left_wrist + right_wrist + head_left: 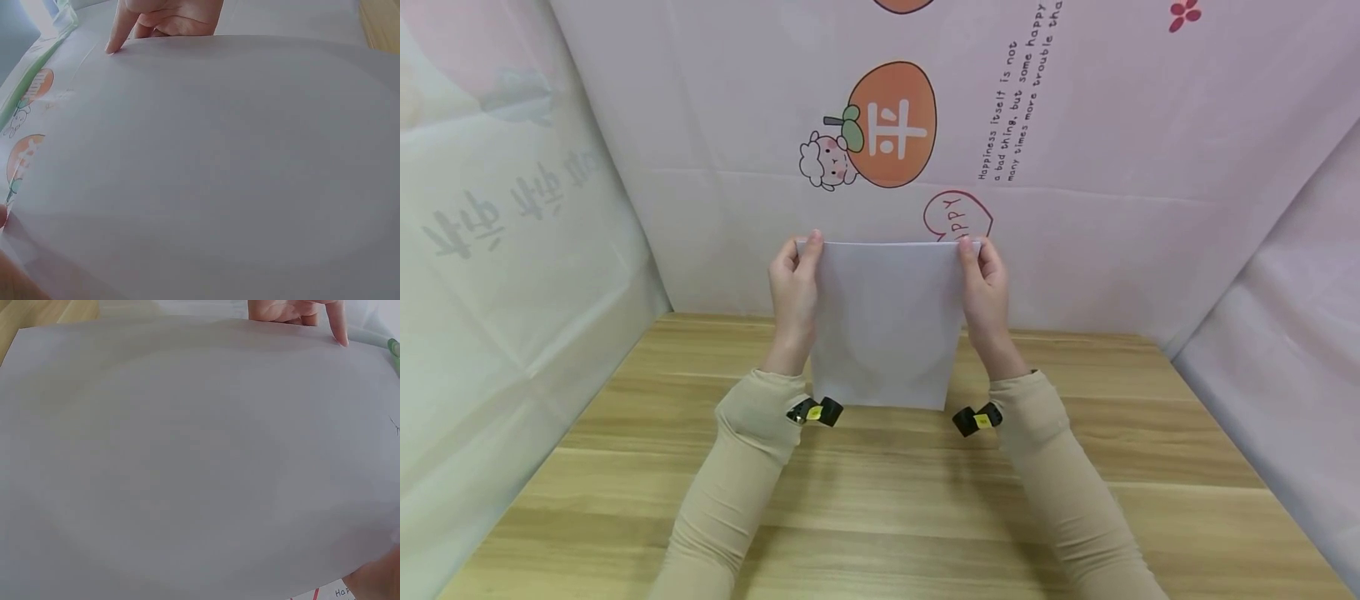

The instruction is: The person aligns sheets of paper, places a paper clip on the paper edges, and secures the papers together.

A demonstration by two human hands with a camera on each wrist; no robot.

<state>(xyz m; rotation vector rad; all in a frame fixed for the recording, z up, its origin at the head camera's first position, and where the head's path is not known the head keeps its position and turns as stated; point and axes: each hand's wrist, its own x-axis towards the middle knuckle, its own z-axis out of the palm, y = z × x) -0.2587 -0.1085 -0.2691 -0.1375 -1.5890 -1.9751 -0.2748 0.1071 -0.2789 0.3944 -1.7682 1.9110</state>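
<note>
In front of me spreads a table (887, 517) with a pale yellow-brown wood-grain top, its darker and lighter streaks running from side to side. From where I look it appears wider close to me and narrower toward the far edge. Soft shadows (786, 500) fall on its surface. My left wrist view catches a strip of it at upper right, my right one at upper left.

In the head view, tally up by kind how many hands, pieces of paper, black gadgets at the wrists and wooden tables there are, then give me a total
Hands: 2 (left hand, right hand)
White paper: 1
Black wrist gadgets: 2
Wooden table: 1
Total: 6
</note>
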